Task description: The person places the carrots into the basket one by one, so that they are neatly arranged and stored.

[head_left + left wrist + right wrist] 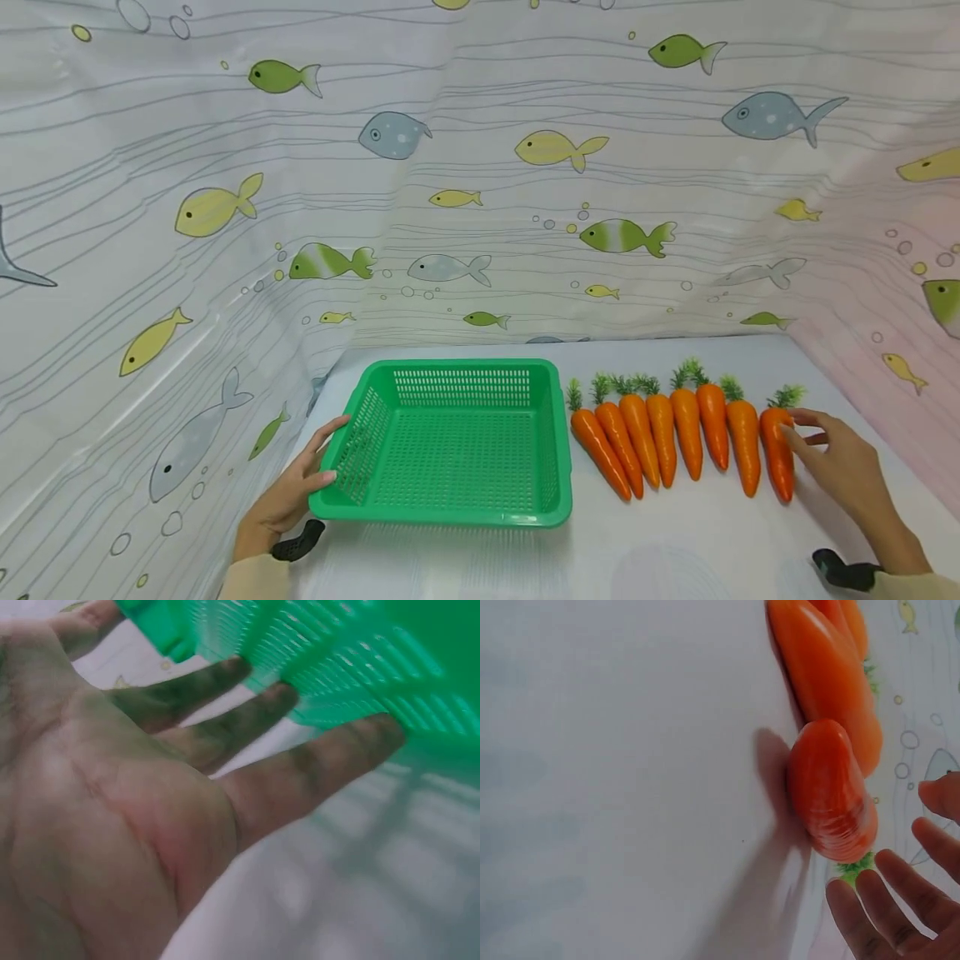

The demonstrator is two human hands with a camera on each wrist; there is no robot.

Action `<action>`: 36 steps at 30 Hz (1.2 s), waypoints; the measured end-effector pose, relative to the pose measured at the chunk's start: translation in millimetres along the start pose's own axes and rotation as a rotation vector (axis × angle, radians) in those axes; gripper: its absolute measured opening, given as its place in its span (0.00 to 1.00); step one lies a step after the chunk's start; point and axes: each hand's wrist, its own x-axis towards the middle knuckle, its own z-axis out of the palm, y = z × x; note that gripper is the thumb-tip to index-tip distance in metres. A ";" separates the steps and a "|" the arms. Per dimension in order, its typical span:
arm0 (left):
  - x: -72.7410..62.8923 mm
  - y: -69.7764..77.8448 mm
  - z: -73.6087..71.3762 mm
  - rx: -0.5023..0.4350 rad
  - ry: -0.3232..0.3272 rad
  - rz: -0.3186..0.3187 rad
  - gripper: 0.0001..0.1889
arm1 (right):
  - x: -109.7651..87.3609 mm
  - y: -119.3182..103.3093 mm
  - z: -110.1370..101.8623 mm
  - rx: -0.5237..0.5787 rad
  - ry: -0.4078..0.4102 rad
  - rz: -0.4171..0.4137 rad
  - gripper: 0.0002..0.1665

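Note:
A green plastic basket point(450, 510) with slotted walls stands left of the middle, nothing inside it. My left hand point(288, 487) is at its left side, and in the left wrist view the outstretched fingertips touch the slotted wall point(352, 671). To the basket's right, several orange carrots point(686, 433) with green tops lie in a row. Beside the rightmost carrot point(777, 454) is my right hand point(840, 454), thumb and fingers spread around its upper end. The right wrist view shows these fingers point(907, 900) parted, holding nothing, close to the reddish carrot point(829, 791).
A white table surface point(675, 542) lies under everything. Fish-patterned sheeting point(480, 217) rises behind the table and along both sides. Dark wrist-worn devices point(298, 540) show on both arms, next to light sleeves point(255, 579).

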 end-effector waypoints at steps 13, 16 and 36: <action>-2.4 10.7 -1.5 0.197 0.106 -0.113 0.36 | 7.8 7.6 6.4 -0.031 -0.123 0.014 0.45; -4.9 14.0 0.7 0.248 0.136 -0.130 0.37 | 10.7 8.4 8.5 -0.036 -0.127 0.006 0.44; 2.8 0.1 0.0 0.059 0.077 0.013 0.33 | 39.2 7.4 -3.9 -0.049 -0.273 0.009 0.52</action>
